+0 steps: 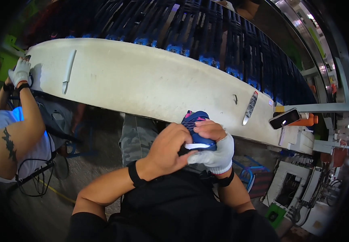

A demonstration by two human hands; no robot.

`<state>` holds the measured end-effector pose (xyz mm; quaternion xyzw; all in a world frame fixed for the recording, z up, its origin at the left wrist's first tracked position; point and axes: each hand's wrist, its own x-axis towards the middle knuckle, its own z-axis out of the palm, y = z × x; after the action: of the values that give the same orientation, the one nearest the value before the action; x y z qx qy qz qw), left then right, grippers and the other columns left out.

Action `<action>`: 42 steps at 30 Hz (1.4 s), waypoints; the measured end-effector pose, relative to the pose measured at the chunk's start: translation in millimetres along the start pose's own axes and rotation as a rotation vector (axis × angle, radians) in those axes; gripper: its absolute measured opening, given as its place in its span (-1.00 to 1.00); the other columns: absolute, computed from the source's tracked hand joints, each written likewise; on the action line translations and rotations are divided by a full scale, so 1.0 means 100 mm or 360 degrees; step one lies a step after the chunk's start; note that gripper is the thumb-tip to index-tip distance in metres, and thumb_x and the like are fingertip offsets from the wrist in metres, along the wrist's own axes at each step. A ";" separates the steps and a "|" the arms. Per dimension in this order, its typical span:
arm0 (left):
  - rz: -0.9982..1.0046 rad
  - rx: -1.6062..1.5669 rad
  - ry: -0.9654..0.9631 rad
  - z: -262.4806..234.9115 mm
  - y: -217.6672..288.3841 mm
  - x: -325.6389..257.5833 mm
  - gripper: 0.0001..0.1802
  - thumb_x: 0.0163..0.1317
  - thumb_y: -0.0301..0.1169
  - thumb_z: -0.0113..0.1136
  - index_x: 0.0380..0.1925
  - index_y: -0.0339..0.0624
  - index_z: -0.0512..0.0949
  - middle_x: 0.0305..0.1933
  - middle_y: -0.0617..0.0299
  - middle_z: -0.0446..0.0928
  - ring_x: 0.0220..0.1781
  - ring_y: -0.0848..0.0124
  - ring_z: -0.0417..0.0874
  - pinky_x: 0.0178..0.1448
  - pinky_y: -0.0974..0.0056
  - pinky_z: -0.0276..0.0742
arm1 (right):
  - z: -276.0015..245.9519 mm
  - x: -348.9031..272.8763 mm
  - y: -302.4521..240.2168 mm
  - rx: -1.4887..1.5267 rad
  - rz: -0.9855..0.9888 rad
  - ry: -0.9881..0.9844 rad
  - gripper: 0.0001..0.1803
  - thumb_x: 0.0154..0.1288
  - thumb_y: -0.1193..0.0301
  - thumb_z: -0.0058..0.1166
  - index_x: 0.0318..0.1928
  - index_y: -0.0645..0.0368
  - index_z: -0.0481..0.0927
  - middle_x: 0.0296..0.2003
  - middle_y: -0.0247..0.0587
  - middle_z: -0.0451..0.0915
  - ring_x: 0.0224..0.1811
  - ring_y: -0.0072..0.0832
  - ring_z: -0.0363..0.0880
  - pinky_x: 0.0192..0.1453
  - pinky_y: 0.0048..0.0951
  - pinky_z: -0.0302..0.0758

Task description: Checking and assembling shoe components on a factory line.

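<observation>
A small navy-blue shoe point(199, 116) with pink details and a white edge at its near end is held between my hands, by the near edge of the bench. My bare left hand point(167, 146) grips its left side, with the fingers bent round it. On the other side, my right hand point(217, 151) wears a white knit glove that leaves some fingertips bare. Its fingers press on the top of the shoe. The shoe's underside and part of its near end are hidden by my hands.
The long pale bench point(142, 78) carries a grey-handled knife point(68, 72), another knife point(250, 108) and a dark curved scrap point(235, 99). A phone point(284, 119) and orange bottle point(308, 120) are at right. Behind runs a slatted dark-blue rack point(174, 28). A gloved co-worker point(19, 133) sits left.
</observation>
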<state>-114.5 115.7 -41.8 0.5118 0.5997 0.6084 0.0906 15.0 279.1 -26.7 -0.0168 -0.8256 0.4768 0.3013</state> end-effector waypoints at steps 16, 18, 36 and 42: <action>0.0231 -0.0073 -0.0237 -0.27 -0.07 0.12 -0.66 0.05 -0.57 0.53 -0.25 -0.15 0.55 -0.21 0.15 0.54 -0.18 0.08 0.60 -0.06 0.08 0.54 | -0.11 0.05 -0.02 -0.0058 0.0012 -0.0458 -0.31 -0.09 0.13 0.86 -0.01 0.03 0.70 0.05 -0.21 0.78 0.17 -0.11 0.81 0.42 0.02 0.62; -0.0200 -0.0210 -0.0337 -0.28 -0.09 0.09 -0.47 -0.08 -0.51 0.70 -0.16 -0.14 0.54 -0.14 0.17 0.56 -0.08 0.05 0.61 0.03 0.10 0.58 | -0.08 0.02 -0.02 -0.0044 -0.0036 -0.0393 -0.38 -0.09 0.27 0.85 -0.03 0.01 0.72 0.00 -0.23 0.80 0.14 -0.16 0.82 0.42 0.01 0.63; 0.0559 0.0598 -0.0186 -0.90 -0.08 0.24 -0.36 0.19 -0.26 0.58 0.25 -0.28 0.68 0.24 -0.06 0.73 0.23 -0.02 0.79 0.27 0.01 0.73 | 0.19 0.12 0.31 0.0913 0.0655 0.0348 -0.51 0.80 0.07 -0.01 0.04 0.28 0.73 0.16 0.01 0.72 0.00 -0.28 0.75 0.27 -0.18 0.64; 0.0124 0.0552 -0.0503 -0.91 -0.14 0.68 -0.26 0.09 -0.18 0.68 0.25 -0.17 0.60 0.14 -0.06 0.70 0.18 -0.08 0.74 0.25 0.00 0.69 | 0.12 0.74 0.24 0.0242 0.0105 -0.0397 0.12 0.08 0.06 0.69 0.59 0.20 0.42 0.51 0.03 0.53 0.57 -0.11 0.51 0.65 -0.12 0.38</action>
<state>-219.7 110.6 3.5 0.6313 0.6535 0.4117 0.0703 -57.2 306.3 -14.5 0.0383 -0.8171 0.5459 0.1812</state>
